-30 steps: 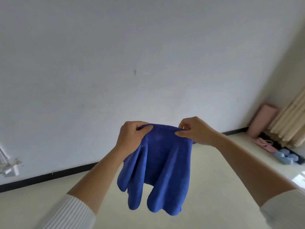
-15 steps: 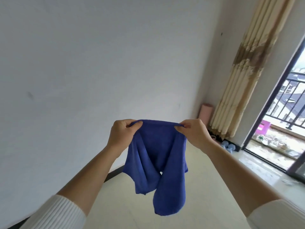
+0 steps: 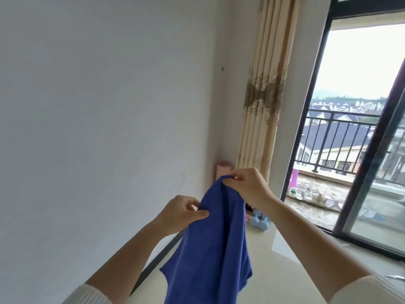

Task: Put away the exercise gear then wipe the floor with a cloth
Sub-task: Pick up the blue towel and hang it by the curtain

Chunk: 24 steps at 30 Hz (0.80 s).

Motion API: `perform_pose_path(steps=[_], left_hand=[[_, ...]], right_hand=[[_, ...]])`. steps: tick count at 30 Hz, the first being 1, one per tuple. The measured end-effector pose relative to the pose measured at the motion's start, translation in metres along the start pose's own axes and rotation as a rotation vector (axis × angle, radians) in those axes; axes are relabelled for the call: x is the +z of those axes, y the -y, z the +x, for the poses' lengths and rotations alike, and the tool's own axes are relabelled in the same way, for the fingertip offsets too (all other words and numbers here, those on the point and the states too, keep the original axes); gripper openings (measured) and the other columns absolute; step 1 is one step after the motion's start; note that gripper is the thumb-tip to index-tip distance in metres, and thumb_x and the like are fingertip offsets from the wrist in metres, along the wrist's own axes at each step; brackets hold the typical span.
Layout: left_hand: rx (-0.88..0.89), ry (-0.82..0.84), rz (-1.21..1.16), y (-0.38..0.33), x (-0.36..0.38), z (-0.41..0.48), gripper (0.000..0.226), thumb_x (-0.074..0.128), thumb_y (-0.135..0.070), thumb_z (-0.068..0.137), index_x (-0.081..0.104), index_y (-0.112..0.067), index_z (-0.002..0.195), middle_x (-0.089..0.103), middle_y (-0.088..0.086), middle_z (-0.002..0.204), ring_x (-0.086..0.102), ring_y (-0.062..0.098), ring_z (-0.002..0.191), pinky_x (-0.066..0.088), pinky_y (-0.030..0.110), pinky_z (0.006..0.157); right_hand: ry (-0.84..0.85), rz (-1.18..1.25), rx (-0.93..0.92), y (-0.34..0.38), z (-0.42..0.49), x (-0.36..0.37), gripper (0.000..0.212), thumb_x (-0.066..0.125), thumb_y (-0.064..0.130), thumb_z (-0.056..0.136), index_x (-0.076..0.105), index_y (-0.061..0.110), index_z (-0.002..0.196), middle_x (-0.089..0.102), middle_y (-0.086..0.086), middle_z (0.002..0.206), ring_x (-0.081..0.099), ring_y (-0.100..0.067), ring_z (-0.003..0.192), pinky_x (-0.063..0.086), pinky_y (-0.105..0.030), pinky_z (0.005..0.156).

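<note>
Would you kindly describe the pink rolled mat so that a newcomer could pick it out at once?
Find the tall beige curtain left of the balcony door and follow it down to the room's corner. There the pink rolled mat stands upright beside the white wall. Unlike the pale blue dumbbells lying low on the floor nearby, it is a pink upright cylinder.
</note>
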<state>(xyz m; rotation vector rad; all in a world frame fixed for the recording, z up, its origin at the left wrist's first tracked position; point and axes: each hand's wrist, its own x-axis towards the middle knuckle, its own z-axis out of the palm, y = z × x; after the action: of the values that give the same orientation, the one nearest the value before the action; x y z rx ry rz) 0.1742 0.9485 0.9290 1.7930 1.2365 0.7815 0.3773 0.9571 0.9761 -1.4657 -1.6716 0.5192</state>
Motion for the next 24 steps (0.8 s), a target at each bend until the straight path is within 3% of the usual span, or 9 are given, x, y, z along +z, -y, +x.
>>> perform_pose_path(steps=[2, 7, 9, 11, 13, 15, 18, 21, 24], left_hand=[[0.043, 0.003, 0.019, -0.007, 0.008, 0.056, 0.01, 0.067, -0.022, 0.081, 0.072, -0.019, 0.089, 0.073, -0.004, 0.08, 0.069, 0.008, 0.072, 0.051, 0.016, 0.061], [0.145, -0.025, -0.043, -0.032, 0.029, 0.195, 0.01, 0.065, -0.017, 0.082, 0.07, -0.022, 0.075, 0.07, -0.011, 0.073, 0.065, 0.005, 0.068, 0.046, 0.01, 0.058], [0.162, -0.036, -0.086, -0.039, 0.037, 0.25, 0.013, 0.065, -0.015, 0.083, 0.069, -0.022, 0.074, 0.07, -0.009, 0.074, 0.065, 0.003, 0.069, 0.046, 0.01, 0.06], [0.175, -0.032, -0.104, -0.04, 0.044, 0.306, 0.01, 0.066, -0.014, 0.083, 0.071, -0.019, 0.076, 0.072, -0.003, 0.078, 0.068, 0.01, 0.075, 0.052, 0.019, 0.069], [0.182, -0.04, -0.107, -0.041, 0.049, 0.361, 0.007, 0.067, -0.015, 0.083, 0.071, -0.017, 0.077, 0.073, 0.002, 0.08, 0.069, 0.018, 0.08, 0.055, 0.029, 0.078], [0.183, -0.064, -0.1, -0.043, 0.05, 0.417, 0.007, 0.068, -0.016, 0.083, 0.072, -0.017, 0.077, 0.073, -0.001, 0.079, 0.069, 0.016, 0.079, 0.056, 0.03, 0.08], [0.18, -0.14, -0.106, -0.052, 0.048, 0.493, 0.006, 0.069, -0.019, 0.083, 0.072, -0.014, 0.08, 0.071, -0.004, 0.074, 0.066, 0.009, 0.071, 0.055, 0.026, 0.072], [0.18, -0.236, -0.07, -0.062, 0.042, 0.566, 0.007, 0.07, -0.019, 0.081, 0.071, -0.013, 0.078, 0.069, -0.006, 0.069, 0.062, 0.004, 0.061, 0.049, 0.018, 0.061], [0.193, -0.321, 0.027, -0.066, 0.031, 0.642, 0.008, 0.071, -0.021, 0.08, 0.07, -0.014, 0.076, 0.069, -0.004, 0.072, 0.063, 0.007, 0.066, 0.049, 0.018, 0.061]], right_hand=[[-0.019, -0.029, -0.001, -0.019, 0.041, -0.009, 0.011, 0.066, 0.023, 0.085, 0.074, 0.018, 0.081, 0.066, -0.004, 0.068, 0.056, -0.013, 0.063, 0.044, -0.021, 0.053], [-0.063, -0.075, -0.021, -0.07, 0.147, -0.03, 0.031, 0.064, 0.019, 0.085, 0.061, 0.033, 0.058, 0.056, 0.014, 0.051, 0.048, -0.001, 0.05, 0.035, -0.01, 0.044], [-0.068, -0.101, -0.013, -0.097, 0.193, -0.04, 0.021, 0.064, 0.02, 0.085, 0.067, 0.023, 0.064, 0.062, 0.001, 0.06, 0.051, -0.008, 0.056, 0.039, -0.015, 0.048], [-0.079, -0.119, -0.022, -0.125, 0.241, -0.051, 0.016, 0.065, 0.023, 0.084, 0.071, 0.013, 0.074, 0.066, -0.01, 0.07, 0.054, -0.015, 0.061, 0.044, -0.026, 0.054], [-0.063, -0.119, -0.026, -0.153, 0.29, -0.065, 0.015, 0.064, 0.023, 0.084, 0.072, 0.013, 0.076, 0.066, -0.008, 0.071, 0.056, -0.016, 0.063, 0.046, -0.028, 0.056], [-0.03, -0.141, -0.031, -0.176, 0.34, -0.08, 0.014, 0.063, 0.023, 0.085, 0.072, 0.015, 0.077, 0.067, -0.004, 0.073, 0.058, -0.016, 0.066, 0.047, -0.027, 0.058], [-0.016, -0.183, -0.053, -0.203, 0.417, -0.103, 0.011, 0.065, 0.025, 0.084, 0.072, 0.019, 0.079, 0.067, 0.001, 0.075, 0.06, -0.014, 0.071, 0.047, -0.023, 0.058], [-0.017, -0.198, -0.072, -0.227, 0.488, -0.113, 0.01, 0.065, 0.024, 0.083, 0.072, 0.017, 0.081, 0.068, -0.001, 0.077, 0.063, -0.018, 0.075, 0.05, -0.028, 0.063], [0.003, -0.235, -0.08, -0.254, 0.555, -0.115, 0.01, 0.067, 0.024, 0.083, 0.072, 0.016, 0.082, 0.067, 0.0, 0.077, 0.062, -0.017, 0.077, 0.052, -0.031, 0.068]])
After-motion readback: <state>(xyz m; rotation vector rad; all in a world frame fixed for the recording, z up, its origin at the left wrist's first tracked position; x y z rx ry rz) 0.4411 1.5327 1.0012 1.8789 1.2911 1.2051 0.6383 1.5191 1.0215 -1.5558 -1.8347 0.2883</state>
